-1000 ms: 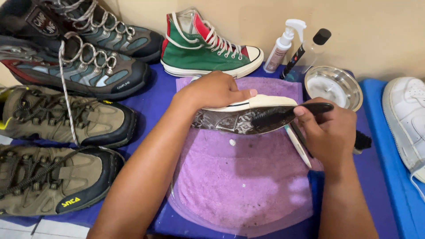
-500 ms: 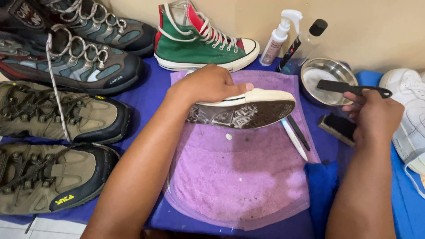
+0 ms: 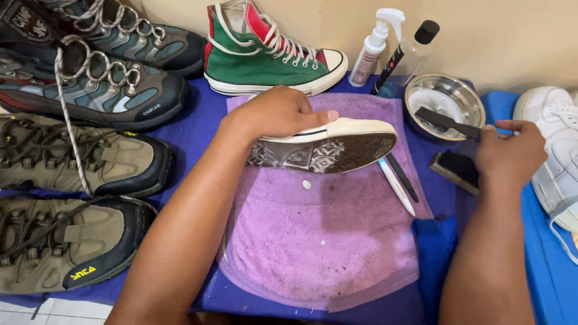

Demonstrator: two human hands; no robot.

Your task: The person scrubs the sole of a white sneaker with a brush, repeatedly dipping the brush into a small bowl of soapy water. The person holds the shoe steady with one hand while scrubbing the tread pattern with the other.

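I am holding a sneaker (image 3: 328, 144) with my left hand (image 3: 280, 114), fingers wrapped over its upper and thumb lying along the white sidewall. The sneaker is lying with its long axis running left to right, toe pointing right, and its dark patterned sole is tilting toward me. It is hovering over the far half of a purple towel (image 3: 319, 241) spread on the worktop (image 3: 198, 126), which is covered in blue cloth.

My right hand (image 3: 509, 156) is closing on the handle of a small black brush (image 3: 445, 120), whose head is dipping into a round steel bowl (image 3: 445, 102) at the far right. My right forearm is stretching straight away from me; my left one is slanting in from the near left.

I am counting one second brush (image 3: 457, 168) lying just left of my right hand, two slim tools (image 3: 400, 180) lying on the towel's right edge, two bottles (image 3: 385, 45) standing at the wall, one green high-top (image 3: 265, 57) beyond the towel, four hiking shoes (image 3: 72, 156) on the left, and one white shoe (image 3: 557, 156) at the right.
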